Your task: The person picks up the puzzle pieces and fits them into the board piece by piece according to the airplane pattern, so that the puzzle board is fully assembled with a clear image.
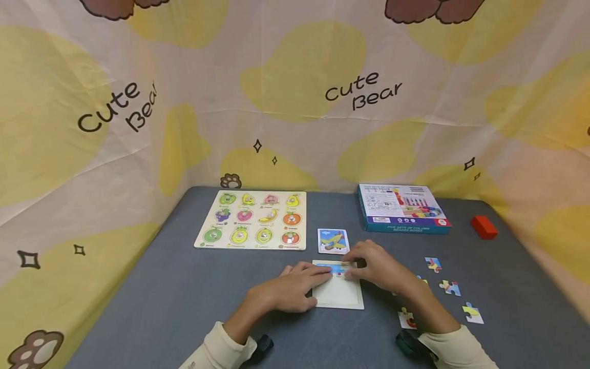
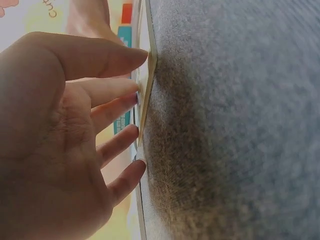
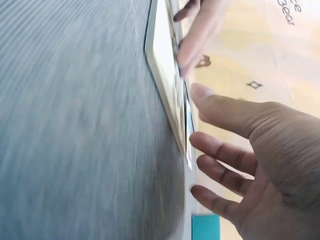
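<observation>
A shallow white puzzle tray (image 1: 338,297) lies on the dark grey table, with blue jigsaw pieces (image 1: 324,268) along its far edge. My left hand (image 1: 292,288) rests at the tray's left side; its outstretched fingers reach over the pieces and the thumb touches the near left part. At the far right corner my right hand (image 1: 375,264) touches the tray area with thumb and fingertips. The right wrist view shows that hand's fingers (image 3: 222,172) loosely spread, with no piece visible between them. Just beyond the tray lies a picture card (image 1: 333,241) with a yellow airplane.
Several loose jigsaw pieces (image 1: 450,287) lie right of the tray, some partly hidden by my right forearm. A fruit picture board (image 1: 253,246) lies at the back left. A flat teal-sided box (image 1: 401,207) and a red block (image 1: 484,227) are at the back right. Printed cloth hangs behind.
</observation>
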`<act>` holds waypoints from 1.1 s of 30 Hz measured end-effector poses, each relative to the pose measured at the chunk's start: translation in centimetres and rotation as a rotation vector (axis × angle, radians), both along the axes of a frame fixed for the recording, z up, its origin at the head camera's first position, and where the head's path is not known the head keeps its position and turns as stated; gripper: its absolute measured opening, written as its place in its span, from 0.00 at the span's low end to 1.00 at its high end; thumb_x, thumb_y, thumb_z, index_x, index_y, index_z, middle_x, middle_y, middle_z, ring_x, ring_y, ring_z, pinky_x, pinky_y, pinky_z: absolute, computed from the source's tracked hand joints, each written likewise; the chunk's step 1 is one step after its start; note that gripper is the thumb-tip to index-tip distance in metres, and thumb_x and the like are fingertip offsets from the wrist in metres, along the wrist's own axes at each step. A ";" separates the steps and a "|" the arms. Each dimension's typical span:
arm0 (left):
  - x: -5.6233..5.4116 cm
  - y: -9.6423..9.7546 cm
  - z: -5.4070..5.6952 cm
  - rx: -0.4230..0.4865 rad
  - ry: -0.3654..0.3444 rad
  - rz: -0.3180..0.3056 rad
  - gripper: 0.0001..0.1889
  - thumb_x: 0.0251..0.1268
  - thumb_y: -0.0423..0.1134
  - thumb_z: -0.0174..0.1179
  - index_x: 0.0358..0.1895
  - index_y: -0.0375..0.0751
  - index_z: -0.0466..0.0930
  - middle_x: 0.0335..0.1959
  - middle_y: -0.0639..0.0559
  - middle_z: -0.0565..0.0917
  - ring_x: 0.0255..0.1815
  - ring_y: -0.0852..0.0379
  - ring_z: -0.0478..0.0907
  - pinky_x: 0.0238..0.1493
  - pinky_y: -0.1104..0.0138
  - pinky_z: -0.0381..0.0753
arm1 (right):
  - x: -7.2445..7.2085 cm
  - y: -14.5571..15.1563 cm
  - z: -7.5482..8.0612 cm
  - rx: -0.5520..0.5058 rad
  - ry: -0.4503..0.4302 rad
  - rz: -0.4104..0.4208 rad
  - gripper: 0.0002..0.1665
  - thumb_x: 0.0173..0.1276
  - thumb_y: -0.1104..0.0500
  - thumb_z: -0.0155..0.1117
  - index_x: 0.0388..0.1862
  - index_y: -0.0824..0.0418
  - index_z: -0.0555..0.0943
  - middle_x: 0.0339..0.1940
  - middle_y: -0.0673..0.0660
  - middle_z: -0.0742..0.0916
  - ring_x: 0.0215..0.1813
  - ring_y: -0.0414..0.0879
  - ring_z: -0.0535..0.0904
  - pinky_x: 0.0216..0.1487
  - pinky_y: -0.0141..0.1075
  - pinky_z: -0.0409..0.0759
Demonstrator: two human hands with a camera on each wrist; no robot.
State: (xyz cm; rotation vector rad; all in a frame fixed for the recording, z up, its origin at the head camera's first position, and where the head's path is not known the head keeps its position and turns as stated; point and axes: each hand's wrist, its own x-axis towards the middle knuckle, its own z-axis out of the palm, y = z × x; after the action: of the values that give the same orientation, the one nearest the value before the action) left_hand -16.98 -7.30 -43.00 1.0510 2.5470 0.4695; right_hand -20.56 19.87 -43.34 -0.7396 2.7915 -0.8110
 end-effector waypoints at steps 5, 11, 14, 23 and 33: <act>0.0 -0.1 0.0 -0.001 -0.002 0.010 0.37 0.76 0.50 0.63 0.84 0.55 0.63 0.85 0.64 0.61 0.81 0.54 0.58 0.70 0.52 0.64 | 0.6 2.5 0.4 0.005 0.048 -0.024 0.16 0.69 0.51 0.77 0.53 0.52 0.91 0.49 0.47 0.88 0.54 0.48 0.76 0.56 0.50 0.75; -0.1 -0.1 -0.1 0.000 0.002 0.004 0.38 0.75 0.51 0.66 0.84 0.55 0.62 0.85 0.63 0.61 0.81 0.53 0.58 0.69 0.53 0.63 | 1.1 6.4 1.1 0.002 0.039 -0.106 0.20 0.70 0.48 0.76 0.57 0.53 0.90 0.52 0.50 0.88 0.58 0.52 0.77 0.60 0.57 0.77; -0.1 -0.1 -0.2 -0.001 0.003 0.001 0.38 0.75 0.51 0.66 0.84 0.55 0.62 0.85 0.63 0.61 0.81 0.53 0.58 0.69 0.54 0.64 | 1.5 8.4 1.5 0.002 0.048 -0.141 0.23 0.69 0.47 0.77 0.58 0.55 0.89 0.55 0.53 0.88 0.59 0.55 0.78 0.61 0.61 0.77; -0.1 -0.1 -0.3 -0.001 0.003 0.000 0.38 0.75 0.50 0.66 0.84 0.56 0.62 0.85 0.64 0.61 0.80 0.54 0.59 0.67 0.56 0.64 | 2.0 13.6 1.4 0.037 0.099 -0.217 0.24 0.68 0.45 0.77 0.58 0.56 0.90 0.57 0.59 0.89 0.60 0.61 0.78 0.58 0.63 0.76; -0.2 -0.1 -0.4 0.001 0.002 0.001 0.38 0.75 0.50 0.66 0.84 0.55 0.63 0.85 0.63 0.61 0.80 0.53 0.59 0.66 0.55 0.64 | 1.3 17.3 0.2 0.059 0.043 -0.279 0.27 0.68 0.43 0.77 0.59 0.56 0.89 0.61 0.64 0.87 0.64 0.66 0.77 0.61 0.69 0.72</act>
State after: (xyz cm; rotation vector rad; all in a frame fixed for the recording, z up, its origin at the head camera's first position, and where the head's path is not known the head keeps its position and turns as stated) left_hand -17.16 -7.42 -43.40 1.0517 2.5493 0.4705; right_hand -19.30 37.19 -43.11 -0.3659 2.9851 -0.7577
